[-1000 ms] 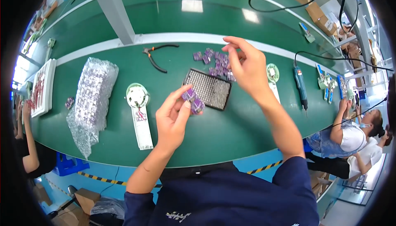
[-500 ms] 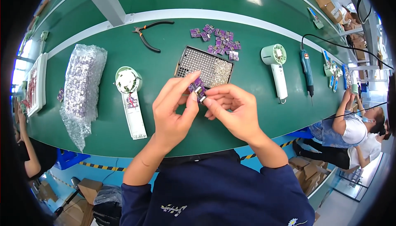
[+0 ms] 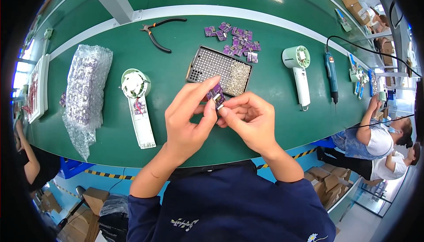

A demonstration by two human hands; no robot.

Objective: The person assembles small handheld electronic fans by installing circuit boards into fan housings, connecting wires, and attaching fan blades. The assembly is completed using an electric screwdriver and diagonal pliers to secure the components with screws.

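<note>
Left grip [image 3: 186, 115] clamped on purple circuit board [image 3: 216, 93], right grip [image 3: 252, 119] pinching its near end, above surface [image 3: 269, 81], by near edge of screw tray [image 3: 195, 73]. Step in hand: two-handed board handling, seemingly; next move likely calls for steady pinch.

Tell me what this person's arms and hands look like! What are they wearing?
The left hand and right hand are bare, with no gloves. The dark blue top has short sleeves, so both forearms show. The left forearm has a thin, dark, curved line across it.
</note>
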